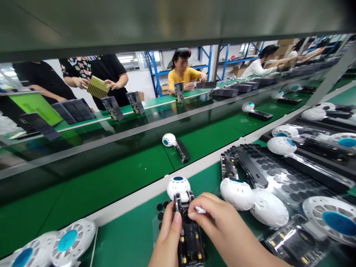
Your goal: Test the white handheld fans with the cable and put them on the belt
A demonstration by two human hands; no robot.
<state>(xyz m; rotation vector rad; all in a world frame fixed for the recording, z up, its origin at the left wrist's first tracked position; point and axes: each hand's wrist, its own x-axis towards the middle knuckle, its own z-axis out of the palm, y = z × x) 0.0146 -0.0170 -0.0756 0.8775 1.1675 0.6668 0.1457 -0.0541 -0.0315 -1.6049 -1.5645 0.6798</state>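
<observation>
Our left hand (167, 237) grips one black device (190, 237); our right hand (219, 222) pinches one small white piece (200, 210) against it. Two white heads (66, 241) lie to the left on the counter (125, 237).

Green conveyor belt (111, 185), co-workers (182, 74) beyond

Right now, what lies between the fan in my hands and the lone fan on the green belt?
Head view: only the pale metal rail and bare green belt separate the held fan from the fan on the belt.
</observation>
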